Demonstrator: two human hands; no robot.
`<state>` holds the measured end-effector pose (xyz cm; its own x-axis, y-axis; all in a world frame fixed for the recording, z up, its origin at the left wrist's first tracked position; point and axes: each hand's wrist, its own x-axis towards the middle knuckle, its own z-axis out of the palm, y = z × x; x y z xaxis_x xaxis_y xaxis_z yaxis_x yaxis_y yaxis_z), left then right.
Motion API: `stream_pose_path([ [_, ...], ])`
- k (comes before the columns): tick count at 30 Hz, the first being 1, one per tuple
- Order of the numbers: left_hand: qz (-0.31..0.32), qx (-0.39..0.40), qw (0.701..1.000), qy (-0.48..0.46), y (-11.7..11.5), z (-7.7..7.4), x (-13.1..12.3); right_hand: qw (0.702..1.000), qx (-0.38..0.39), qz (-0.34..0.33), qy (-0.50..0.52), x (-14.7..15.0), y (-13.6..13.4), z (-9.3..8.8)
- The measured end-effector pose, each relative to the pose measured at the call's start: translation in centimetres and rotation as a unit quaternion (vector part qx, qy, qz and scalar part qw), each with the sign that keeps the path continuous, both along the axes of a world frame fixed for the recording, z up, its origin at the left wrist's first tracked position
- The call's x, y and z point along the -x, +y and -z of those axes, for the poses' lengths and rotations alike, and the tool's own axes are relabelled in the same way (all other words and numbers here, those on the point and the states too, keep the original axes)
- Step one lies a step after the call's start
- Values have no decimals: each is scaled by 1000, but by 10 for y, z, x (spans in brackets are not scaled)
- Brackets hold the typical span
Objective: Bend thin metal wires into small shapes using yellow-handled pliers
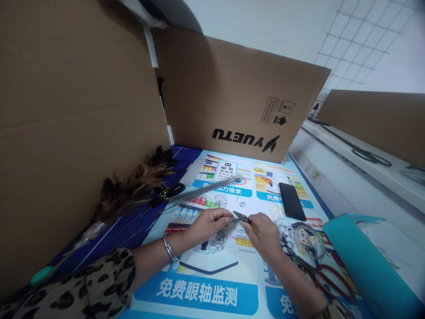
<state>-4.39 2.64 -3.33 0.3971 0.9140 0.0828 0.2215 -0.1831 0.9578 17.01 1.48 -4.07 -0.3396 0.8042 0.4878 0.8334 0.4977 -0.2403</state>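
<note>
My right hand (265,232) is closed round a pair of pliers (245,217), whose dark jaws point left. My left hand (216,220) pinches a thin wire (234,220) right at those jaws; most of the wire is hidden by the fingers. Beneath my left hand lies a loose tangle of fine wire (219,241). Beyond both hands is a bundle of straight silvery wires (209,188). A small dark loop (242,204) rests on the printed table cover (199,292) just past the pliers.
To the right lie a black phone (292,201), a round clear roll (309,241), red-handled scissors (335,283) and a teal box (368,266). Brown feathers (133,190) and a black fob (174,190) are at left. Cardboard panels (239,97) stand behind and at left.
</note>
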Motion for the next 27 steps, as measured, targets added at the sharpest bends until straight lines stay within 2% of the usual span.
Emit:
stream_pose_path([
  [14,-25,-83,994,60,-4,-7,-2,1000,6,-10,13,0,1,3],
  [27,-28,-96,993,59,-5,-9,-2,998,40,0,46,5,-3,4],
])
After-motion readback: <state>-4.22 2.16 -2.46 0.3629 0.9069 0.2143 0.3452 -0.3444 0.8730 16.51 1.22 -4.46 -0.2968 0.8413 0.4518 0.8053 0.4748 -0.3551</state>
